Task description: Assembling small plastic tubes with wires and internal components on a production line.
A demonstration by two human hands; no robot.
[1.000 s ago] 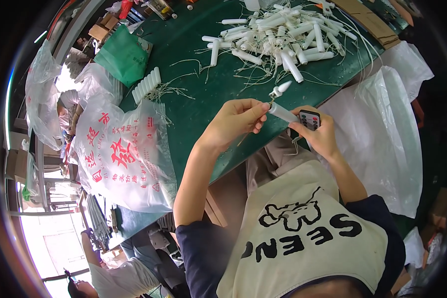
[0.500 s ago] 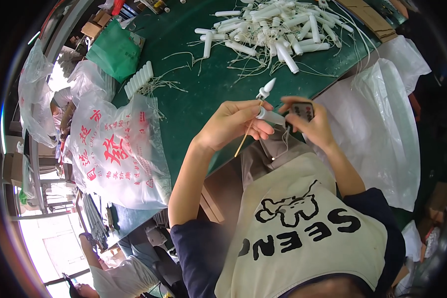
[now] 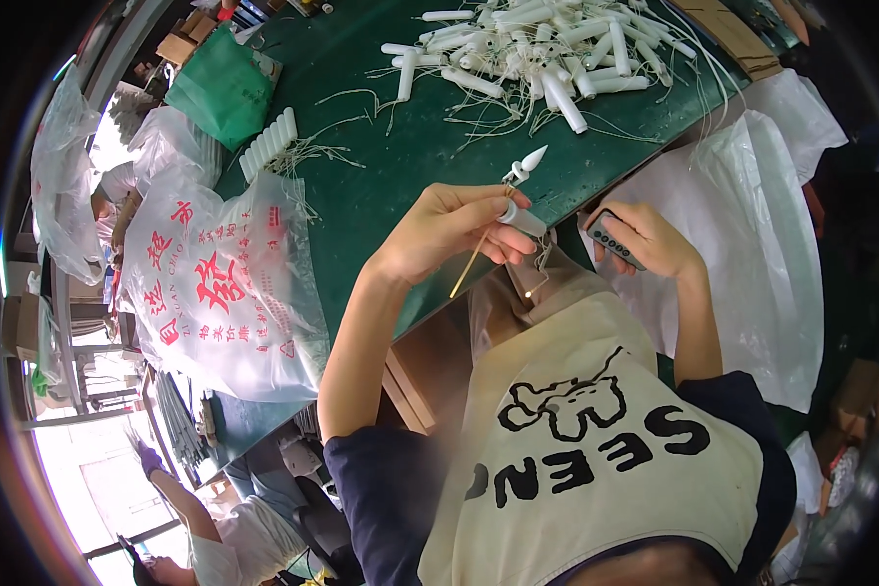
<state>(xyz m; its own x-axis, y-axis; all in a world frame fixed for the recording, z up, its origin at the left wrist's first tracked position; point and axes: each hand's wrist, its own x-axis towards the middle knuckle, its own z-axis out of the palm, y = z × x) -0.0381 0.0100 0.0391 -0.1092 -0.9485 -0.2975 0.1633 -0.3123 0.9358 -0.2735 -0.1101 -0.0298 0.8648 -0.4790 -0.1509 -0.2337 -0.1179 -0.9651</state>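
Observation:
My left hand [image 3: 449,232] is closed around a short white plastic tube [image 3: 524,220], which looks like the body of an electric candle. A white flame-shaped tip [image 3: 531,161] sticks up beyond the fingers, next to the tube's end. A thin wooden stick [image 3: 466,268] also passes through this grip and slants down toward my lap. From the tube's lower end hang thin pale wires [image 3: 540,264]. To the right, apart from the tube, my right hand [image 3: 662,244] grips a small grey remote control [image 3: 612,240] with dark round buttons facing up.
A heap of white tubes with wires [image 3: 557,59] covers the far part of the green table [image 3: 400,156]. Several tubes lie in a row [image 3: 267,146] at the left, beside a printed white plastic bag [image 3: 298,293]. White plastic sheeting [image 3: 762,254] hangs at the right. Another person [image 3: 249,547] is at lower left.
My right hand has drawn away from the tube to the right with the remote control, which now shows its buttons. My left hand keeps its hold, shifted slightly left.

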